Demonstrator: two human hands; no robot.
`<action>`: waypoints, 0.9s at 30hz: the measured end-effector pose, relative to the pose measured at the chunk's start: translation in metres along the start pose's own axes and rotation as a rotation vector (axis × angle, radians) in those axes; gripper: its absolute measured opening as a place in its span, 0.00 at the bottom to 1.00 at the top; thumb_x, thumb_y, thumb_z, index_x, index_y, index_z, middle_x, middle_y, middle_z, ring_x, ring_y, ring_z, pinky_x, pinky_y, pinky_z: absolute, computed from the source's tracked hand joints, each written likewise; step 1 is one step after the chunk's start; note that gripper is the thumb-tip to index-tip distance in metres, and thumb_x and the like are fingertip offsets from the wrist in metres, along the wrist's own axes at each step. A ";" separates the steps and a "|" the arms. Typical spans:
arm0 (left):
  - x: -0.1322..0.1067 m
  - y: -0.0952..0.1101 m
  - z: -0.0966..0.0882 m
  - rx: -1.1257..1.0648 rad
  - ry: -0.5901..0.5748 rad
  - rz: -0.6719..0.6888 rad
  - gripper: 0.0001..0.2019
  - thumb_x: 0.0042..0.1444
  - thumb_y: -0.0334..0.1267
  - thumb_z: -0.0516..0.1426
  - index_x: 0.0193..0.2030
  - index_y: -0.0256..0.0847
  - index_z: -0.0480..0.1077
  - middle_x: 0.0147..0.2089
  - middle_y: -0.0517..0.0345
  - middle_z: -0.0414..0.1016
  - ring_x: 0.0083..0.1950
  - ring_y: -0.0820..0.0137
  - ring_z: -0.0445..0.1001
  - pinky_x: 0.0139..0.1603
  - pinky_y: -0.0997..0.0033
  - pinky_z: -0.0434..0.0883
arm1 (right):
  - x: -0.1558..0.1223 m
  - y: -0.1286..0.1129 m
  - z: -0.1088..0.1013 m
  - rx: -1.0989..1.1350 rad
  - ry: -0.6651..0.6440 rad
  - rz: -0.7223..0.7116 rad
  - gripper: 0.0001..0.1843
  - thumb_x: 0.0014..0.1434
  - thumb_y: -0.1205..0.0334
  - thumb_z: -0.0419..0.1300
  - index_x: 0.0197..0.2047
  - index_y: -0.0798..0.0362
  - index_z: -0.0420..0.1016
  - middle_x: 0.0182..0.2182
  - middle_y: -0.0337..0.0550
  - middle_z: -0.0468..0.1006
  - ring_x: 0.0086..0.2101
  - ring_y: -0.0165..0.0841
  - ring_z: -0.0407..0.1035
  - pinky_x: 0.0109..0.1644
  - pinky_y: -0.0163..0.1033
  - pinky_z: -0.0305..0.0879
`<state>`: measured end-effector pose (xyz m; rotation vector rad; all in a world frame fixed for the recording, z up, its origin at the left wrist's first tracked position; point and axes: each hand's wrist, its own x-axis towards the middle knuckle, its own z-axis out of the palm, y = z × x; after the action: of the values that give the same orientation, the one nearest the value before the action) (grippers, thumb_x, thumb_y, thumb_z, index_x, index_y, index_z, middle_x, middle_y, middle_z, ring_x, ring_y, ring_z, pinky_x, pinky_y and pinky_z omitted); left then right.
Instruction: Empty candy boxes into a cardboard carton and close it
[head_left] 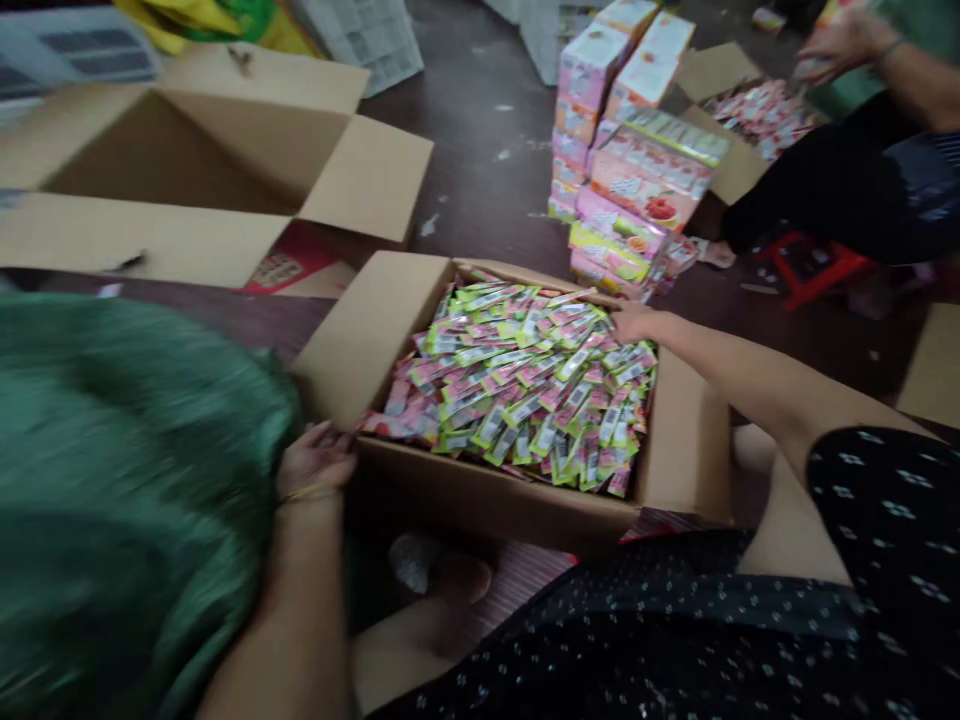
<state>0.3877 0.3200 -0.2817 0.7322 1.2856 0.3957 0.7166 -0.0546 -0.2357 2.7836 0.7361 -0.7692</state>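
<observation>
An open cardboard box [390, 330] sits on the floor in front of me, filled with several pink and green sachets [525, 380]. My left hand [315, 462], with a thin bracelet at the wrist, curls its fingers over the box's near left corner. My right hand [636, 322] reaches across to the box's far right rim and is closed there, beside the sachets. My knees in dark dotted fabric [862, 560] are at the bottom right.
A blurred green bundle [127, 480] fills the left foreground. A large empty carton [187, 150] lies open at the back left. Stacked pink product boxes [630, 150] stand behind. Another person [862, 180] sits on a red stool [814, 265] at the right, by a carton of sachets [765, 110].
</observation>
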 end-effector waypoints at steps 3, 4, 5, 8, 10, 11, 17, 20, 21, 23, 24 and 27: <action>0.002 0.002 -0.004 -0.076 0.026 -0.028 0.12 0.48 0.18 0.51 0.30 0.40 0.56 0.21 0.66 0.62 0.23 0.74 0.65 0.33 0.73 0.67 | -0.005 0.015 0.036 0.047 0.101 -0.032 0.30 0.66 0.54 0.60 0.64 0.67 0.71 0.70 0.67 0.60 0.69 0.63 0.53 0.74 0.63 0.49; 0.003 0.002 -0.006 -0.098 0.025 -0.016 0.12 0.47 0.19 0.51 0.30 0.40 0.57 0.22 0.65 0.63 0.25 0.74 0.66 0.35 0.73 0.68 | -0.006 0.020 0.047 0.072 0.103 -0.061 0.32 0.69 0.57 0.55 0.68 0.71 0.65 0.70 0.69 0.59 0.70 0.60 0.53 0.75 0.60 0.48; 0.003 0.003 -0.009 -0.114 0.013 0.006 0.12 0.45 0.19 0.52 0.31 0.40 0.58 0.24 0.64 0.66 0.28 0.74 0.70 0.38 0.72 0.70 | -0.007 0.024 0.057 0.090 0.098 -0.079 0.33 0.70 0.60 0.51 0.71 0.74 0.60 0.69 0.72 0.59 0.70 0.58 0.54 0.75 0.58 0.48; 0.001 0.004 -0.014 -0.129 -0.060 0.097 0.15 0.39 0.21 0.54 0.33 0.41 0.59 0.31 0.64 0.71 0.38 0.71 0.76 0.46 0.68 0.72 | -0.007 0.032 0.082 0.146 0.069 -0.065 0.36 0.71 0.59 0.44 0.74 0.75 0.51 0.68 0.73 0.61 0.67 0.58 0.58 0.73 0.57 0.53; -0.004 0.006 -0.016 -0.126 -0.098 0.140 0.18 0.36 0.22 0.55 0.34 0.42 0.59 0.33 0.65 0.72 0.38 0.70 0.76 0.47 0.65 0.72 | -0.006 0.031 0.092 0.184 0.066 0.008 0.38 0.72 0.54 0.42 0.77 0.70 0.46 0.69 0.72 0.58 0.68 0.58 0.56 0.73 0.59 0.53; -0.006 0.006 -0.016 -0.127 -0.112 0.157 0.19 0.36 0.22 0.56 0.35 0.43 0.59 0.34 0.66 0.73 0.37 0.69 0.75 0.46 0.64 0.72 | -0.005 0.030 0.095 0.200 0.065 0.045 0.39 0.72 0.51 0.41 0.78 0.67 0.44 0.71 0.71 0.56 0.70 0.59 0.53 0.73 0.59 0.52; -0.013 0.013 -0.018 -0.117 -0.116 0.194 0.21 0.37 0.27 0.58 0.39 0.47 0.60 0.34 0.69 0.71 0.33 0.69 0.73 0.43 0.61 0.72 | -0.006 0.022 0.095 0.266 0.020 0.159 0.41 0.73 0.44 0.40 0.81 0.53 0.35 0.75 0.66 0.44 0.73 0.62 0.44 0.72 0.63 0.50; -0.013 0.019 -0.021 -0.086 -0.153 0.261 0.18 0.39 0.28 0.59 0.37 0.45 0.59 0.31 0.67 0.68 0.32 0.71 0.71 0.42 0.64 0.72 | -0.010 0.021 0.092 0.265 0.012 0.177 0.40 0.73 0.42 0.41 0.81 0.50 0.37 0.74 0.69 0.45 0.71 0.66 0.48 0.72 0.62 0.52; -0.014 0.021 -0.022 -0.057 -0.167 0.289 0.17 0.39 0.29 0.59 0.36 0.45 0.59 0.30 0.67 0.67 0.31 0.71 0.71 0.41 0.65 0.72 | -0.011 0.021 0.092 0.262 0.018 0.174 0.40 0.73 0.43 0.41 0.80 0.50 0.38 0.74 0.70 0.45 0.71 0.66 0.50 0.71 0.62 0.52; -0.017 0.024 -0.021 0.008 -0.165 0.338 0.14 0.42 0.30 0.59 0.36 0.45 0.60 0.29 0.66 0.68 0.29 0.70 0.71 0.38 0.67 0.72 | -0.012 0.021 0.094 0.257 0.048 0.154 0.39 0.73 0.44 0.41 0.80 0.51 0.39 0.73 0.70 0.48 0.70 0.65 0.51 0.71 0.62 0.52; -0.019 0.026 -0.020 0.029 -0.151 0.356 0.13 0.44 0.32 0.59 0.36 0.45 0.61 0.29 0.65 0.68 0.28 0.71 0.71 0.37 0.67 0.72 | -0.012 0.022 0.096 0.253 0.066 0.147 0.39 0.73 0.45 0.41 0.80 0.52 0.39 0.73 0.71 0.49 0.70 0.64 0.52 0.71 0.62 0.52; -0.026 0.030 -0.015 0.038 -0.091 0.376 0.08 0.52 0.36 0.58 0.39 0.44 0.64 0.29 0.65 0.68 0.25 0.73 0.69 0.36 0.69 0.73 | -0.012 0.023 0.100 0.239 0.094 0.136 0.39 0.73 0.46 0.42 0.80 0.55 0.40 0.72 0.72 0.50 0.69 0.65 0.53 0.71 0.63 0.52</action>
<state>0.3704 0.3284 -0.2439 1.0170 1.0715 0.6356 0.6752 -0.1071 -0.3148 3.0636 0.4906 -0.7489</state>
